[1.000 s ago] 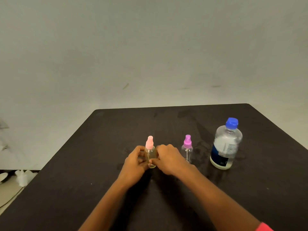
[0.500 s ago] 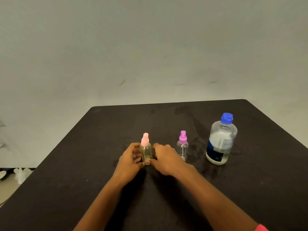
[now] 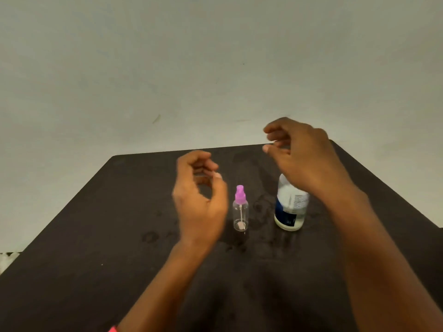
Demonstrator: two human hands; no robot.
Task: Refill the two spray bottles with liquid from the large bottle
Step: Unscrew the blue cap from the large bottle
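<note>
A dark table [image 3: 91, 248] meets a pale wall [image 3: 167, 68] at its far edge. Near the table's middle a small clear spray bottle [image 3: 240, 209] with a purple cap stands upright. A large bottle [image 3: 288, 209] with a dark label stands apart from it, toward the right edge, its top hidden behind the right hand [image 3: 306, 161]. That hand and the left hand [image 3: 199, 200] hang above the table, fingers loosely curled, holding nothing. Wet marks [image 3: 149, 236] spot the surface.
</note>
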